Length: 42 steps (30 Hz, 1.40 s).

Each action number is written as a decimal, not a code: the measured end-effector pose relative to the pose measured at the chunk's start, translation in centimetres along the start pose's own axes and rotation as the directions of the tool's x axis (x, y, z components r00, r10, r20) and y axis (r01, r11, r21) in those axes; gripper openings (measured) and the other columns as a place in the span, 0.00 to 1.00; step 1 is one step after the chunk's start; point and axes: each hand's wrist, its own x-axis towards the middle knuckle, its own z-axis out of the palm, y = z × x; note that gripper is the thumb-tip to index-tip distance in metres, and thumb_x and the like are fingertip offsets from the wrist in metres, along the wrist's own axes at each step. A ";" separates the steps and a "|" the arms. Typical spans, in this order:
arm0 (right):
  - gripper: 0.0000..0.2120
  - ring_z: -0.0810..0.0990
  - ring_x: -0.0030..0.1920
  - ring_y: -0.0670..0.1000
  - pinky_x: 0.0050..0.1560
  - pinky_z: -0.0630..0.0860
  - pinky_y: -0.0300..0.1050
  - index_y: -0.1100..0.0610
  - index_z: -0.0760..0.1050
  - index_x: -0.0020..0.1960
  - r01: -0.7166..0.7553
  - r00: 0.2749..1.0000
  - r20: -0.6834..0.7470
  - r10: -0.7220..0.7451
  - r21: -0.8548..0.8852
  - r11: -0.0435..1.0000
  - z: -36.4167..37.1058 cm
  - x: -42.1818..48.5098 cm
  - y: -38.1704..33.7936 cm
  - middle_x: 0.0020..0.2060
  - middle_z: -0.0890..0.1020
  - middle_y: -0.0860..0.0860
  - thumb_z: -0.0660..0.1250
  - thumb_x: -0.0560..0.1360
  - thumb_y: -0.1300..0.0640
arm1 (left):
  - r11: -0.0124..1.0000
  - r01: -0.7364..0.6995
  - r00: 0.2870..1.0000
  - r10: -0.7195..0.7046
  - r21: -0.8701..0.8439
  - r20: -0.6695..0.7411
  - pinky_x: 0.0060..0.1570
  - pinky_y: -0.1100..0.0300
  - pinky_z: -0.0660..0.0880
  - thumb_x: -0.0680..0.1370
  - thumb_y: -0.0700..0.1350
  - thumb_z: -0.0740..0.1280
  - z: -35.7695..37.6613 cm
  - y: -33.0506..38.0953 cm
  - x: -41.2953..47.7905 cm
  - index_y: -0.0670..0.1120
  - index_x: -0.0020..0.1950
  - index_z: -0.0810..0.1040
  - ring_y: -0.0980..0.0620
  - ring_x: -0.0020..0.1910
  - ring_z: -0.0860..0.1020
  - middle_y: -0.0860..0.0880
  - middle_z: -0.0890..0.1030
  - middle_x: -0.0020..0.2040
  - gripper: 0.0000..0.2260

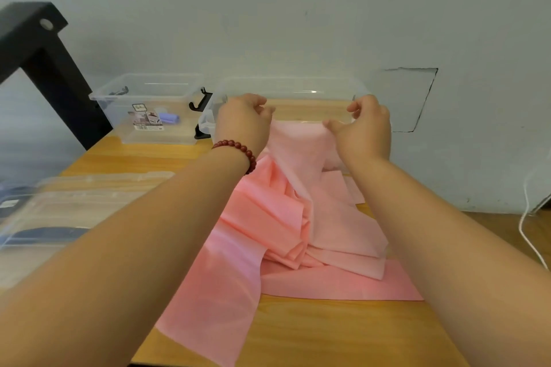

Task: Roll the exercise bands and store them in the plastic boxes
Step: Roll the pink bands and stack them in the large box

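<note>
A long pink exercise band (286,226) lies in loose folds across the wooden table (328,334). Its far end is lifted in front of a clear plastic box (286,89) at the back. My left hand (241,122) pinches the left corner of that end. My right hand (365,125) pinches the right corner, so the edge is held taut between them. A second clear box (149,107) stands at the back left with a rolled lilac band (169,118) inside it.
A clear lid (71,202) lies on the table's left side over a dark object. A black metal frame (44,62) rises at the far left. The wall is close behind the boxes. A white cable (527,226) hangs at the right.
</note>
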 end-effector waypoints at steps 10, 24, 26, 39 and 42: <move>0.10 0.73 0.35 0.48 0.33 0.68 0.40 0.56 0.77 0.44 -0.298 0.918 0.350 0.188 0.292 0.909 0.6 -3.3 2.6 0.36 0.78 0.50 0.73 0.73 0.51 | 0.795 0.439 0.887 -0.308 -0.419 0.344 0.54 0.53 0.79 0.78 0.49 0.69 0.6 -3.3 -4.3 0.45 0.48 0.78 0.51 0.48 0.83 0.47 0.84 0.47 0.07; 0.25 0.82 0.53 0.52 0.51 0.80 0.48 0.46 0.74 0.64 -0.316 0.877 0.480 -0.012 0.595 0.739 -1.1 0.8 -0.1 0.57 0.81 0.50 0.64 0.71 0.65 | 0.647 0.377 0.886 -0.044 -0.663 0.461 0.39 0.60 0.78 0.82 0.42 0.62 -2.0 0.1 -2.5 0.51 0.51 0.78 0.58 0.37 0.81 0.55 0.83 0.39 0.07; 0.33 0.82 0.54 0.51 0.52 0.80 0.49 0.44 0.68 0.71 -0.275 0.885 0.466 -0.011 0.542 0.794 -1.1 1.2 -0.4 0.60 0.80 0.49 0.63 0.69 0.65 | 0.703 0.352 0.867 0.004 -0.618 0.498 0.41 0.59 0.78 0.82 0.42 0.61 -2.7 0.8 -1.3 0.53 0.57 0.77 0.56 0.40 0.81 0.55 0.83 0.45 0.09; 0.14 0.72 0.46 0.55 0.41 0.64 0.44 0.53 0.67 0.56 0.003 0.991 0.130 -0.002 -0.007 1.000 -0.4 1.3 -1.0 0.49 0.73 0.51 0.70 0.75 0.56 | 0.987 0.151 0.984 -0.144 -0.061 0.105 0.40 0.56 0.78 0.74 0.51 0.73 -0.4 -1.0 -0.2 0.50 0.52 0.68 0.46 0.39 0.82 0.46 0.80 0.47 0.16; 0.16 0.72 0.44 0.56 0.38 0.63 0.45 0.54 0.63 0.51 0.018 0.996 0.084 -0.013 -0.064 0.998 -0.5 0.6 -0.9 0.47 0.73 0.52 0.70 0.75 0.54 | 0.974 0.164 0.986 -0.163 -0.159 0.016 0.47 0.53 0.78 0.73 0.53 0.72 -0.1 -1.1 -1.3 0.49 0.52 0.67 0.46 0.43 0.80 0.51 0.77 0.48 0.17</move>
